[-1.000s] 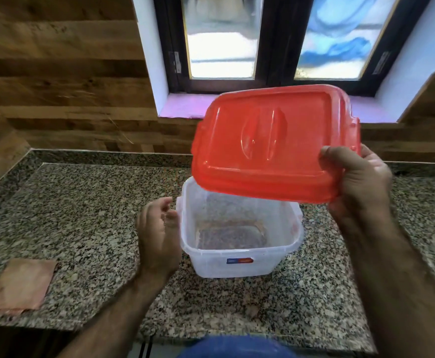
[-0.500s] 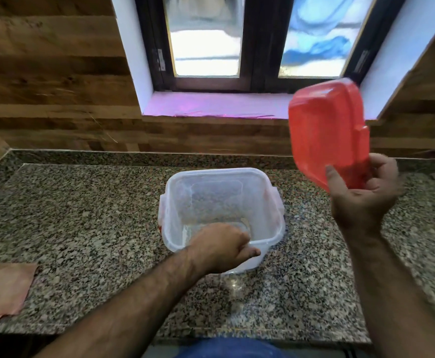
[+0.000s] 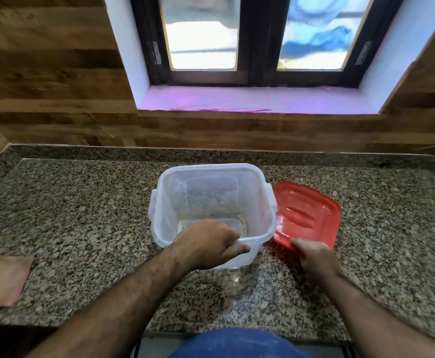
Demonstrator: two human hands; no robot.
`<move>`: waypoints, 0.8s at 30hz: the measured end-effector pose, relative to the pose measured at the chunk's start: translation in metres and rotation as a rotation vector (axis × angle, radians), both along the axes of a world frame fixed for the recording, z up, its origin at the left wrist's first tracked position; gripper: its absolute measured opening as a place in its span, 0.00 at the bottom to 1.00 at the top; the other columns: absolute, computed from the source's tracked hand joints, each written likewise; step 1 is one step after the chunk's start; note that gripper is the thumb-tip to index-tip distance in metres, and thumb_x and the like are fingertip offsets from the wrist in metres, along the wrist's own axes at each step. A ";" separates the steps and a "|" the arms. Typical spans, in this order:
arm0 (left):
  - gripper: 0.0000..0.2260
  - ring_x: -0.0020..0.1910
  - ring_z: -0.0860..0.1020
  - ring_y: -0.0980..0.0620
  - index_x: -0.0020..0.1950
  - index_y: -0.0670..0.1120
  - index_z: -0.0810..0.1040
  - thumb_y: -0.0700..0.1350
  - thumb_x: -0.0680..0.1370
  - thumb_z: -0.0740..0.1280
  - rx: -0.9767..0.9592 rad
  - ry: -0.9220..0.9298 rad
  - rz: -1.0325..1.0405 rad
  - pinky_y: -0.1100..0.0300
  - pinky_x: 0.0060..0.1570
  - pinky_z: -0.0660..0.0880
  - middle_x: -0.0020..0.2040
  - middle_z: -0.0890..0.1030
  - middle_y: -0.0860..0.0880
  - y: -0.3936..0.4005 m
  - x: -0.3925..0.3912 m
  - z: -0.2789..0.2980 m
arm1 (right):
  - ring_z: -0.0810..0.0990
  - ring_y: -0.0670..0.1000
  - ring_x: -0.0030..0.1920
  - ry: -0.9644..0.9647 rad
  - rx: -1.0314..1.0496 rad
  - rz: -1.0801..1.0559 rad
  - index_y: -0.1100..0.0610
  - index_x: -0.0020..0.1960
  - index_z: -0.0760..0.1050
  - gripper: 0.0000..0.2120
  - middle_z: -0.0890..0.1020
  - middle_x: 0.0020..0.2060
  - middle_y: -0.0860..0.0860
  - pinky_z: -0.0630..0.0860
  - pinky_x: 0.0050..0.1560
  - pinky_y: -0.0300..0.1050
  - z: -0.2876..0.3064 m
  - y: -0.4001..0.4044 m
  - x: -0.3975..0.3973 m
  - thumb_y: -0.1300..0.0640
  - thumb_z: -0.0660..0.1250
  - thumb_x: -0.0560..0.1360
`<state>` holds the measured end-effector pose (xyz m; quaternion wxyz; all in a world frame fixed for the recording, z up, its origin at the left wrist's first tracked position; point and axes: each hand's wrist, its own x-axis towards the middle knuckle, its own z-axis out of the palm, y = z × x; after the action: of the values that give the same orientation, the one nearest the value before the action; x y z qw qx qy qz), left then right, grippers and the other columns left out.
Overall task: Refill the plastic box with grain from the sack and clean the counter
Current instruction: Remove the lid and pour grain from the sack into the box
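Note:
A clear plastic box (image 3: 212,192) stands open and empty in the middle of the speckled granite counter (image 3: 82,215). My left hand (image 3: 208,244) grips its near rim, fingers curled over the edge. The red lid (image 3: 306,215) lies on the counter just right of the box, touching its side. My right hand (image 3: 314,257) holds the lid's near edge, fingers hidden beneath it. No sack is in view.
A folded pinkish cloth (image 3: 1,282) lies at the counter's front left. A wood-panelled wall and a window with a purple sill (image 3: 250,99) rise behind. Something blue (image 3: 237,343) shows below the counter's front edge.
My right hand brought the red lid down from the air and laid it on the counter right of the box. My left hand stayed on the box's near rim.

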<state>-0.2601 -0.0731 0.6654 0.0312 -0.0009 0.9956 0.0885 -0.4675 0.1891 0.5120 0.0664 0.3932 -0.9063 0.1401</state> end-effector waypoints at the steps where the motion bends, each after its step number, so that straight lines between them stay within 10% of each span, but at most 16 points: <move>1: 0.23 0.35 0.72 0.48 0.39 0.50 0.67 0.65 0.85 0.58 -0.010 0.008 0.000 0.51 0.38 0.75 0.33 0.67 0.55 0.000 0.000 0.000 | 0.88 0.53 0.45 -0.046 0.063 0.010 0.46 0.58 0.87 0.12 0.90 0.49 0.47 0.84 0.48 0.49 -0.004 0.002 0.003 0.60 0.77 0.77; 6: 0.25 0.35 0.71 0.49 0.38 0.50 0.67 0.67 0.85 0.57 -0.035 0.042 0.016 0.53 0.36 0.72 0.33 0.68 0.54 0.001 0.002 -0.004 | 0.84 0.48 0.57 -0.259 0.220 0.005 0.43 0.63 0.83 0.18 0.87 0.56 0.41 0.79 0.57 0.42 -0.009 -0.001 0.008 0.55 0.72 0.74; 10: 0.26 0.34 0.74 0.49 0.38 0.49 0.68 0.69 0.84 0.55 -0.021 0.028 0.034 0.52 0.37 0.76 0.32 0.69 0.55 0.001 0.003 -0.008 | 0.85 0.47 0.47 -0.330 -0.200 -0.023 0.52 0.55 0.85 0.11 0.85 0.46 0.43 0.73 0.44 0.26 0.029 -0.033 0.006 0.61 0.74 0.74; 16: 0.27 0.36 0.79 0.54 0.45 0.50 0.85 0.68 0.84 0.58 0.201 0.356 0.126 0.57 0.36 0.73 0.36 0.83 0.54 -0.006 0.010 -0.007 | 0.83 0.53 0.44 -0.312 -0.868 0.075 0.59 0.51 0.83 0.10 0.85 0.42 0.52 0.80 0.44 0.44 0.135 -0.110 0.012 0.67 0.65 0.76; 24: 0.18 0.39 0.84 0.47 0.46 0.45 0.88 0.55 0.84 0.67 0.163 0.855 0.391 0.48 0.40 0.78 0.39 0.86 0.49 -0.083 0.063 0.053 | 0.84 0.53 0.42 -0.052 -0.692 0.512 0.56 0.50 0.82 0.06 0.86 0.43 0.49 0.80 0.45 0.53 0.239 -0.250 0.036 0.59 0.70 0.74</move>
<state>-0.1972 -0.1562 0.7185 -0.3983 -0.1493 0.8903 0.1629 -0.4317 -0.0612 0.7510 0.1347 0.5564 -0.6805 0.4574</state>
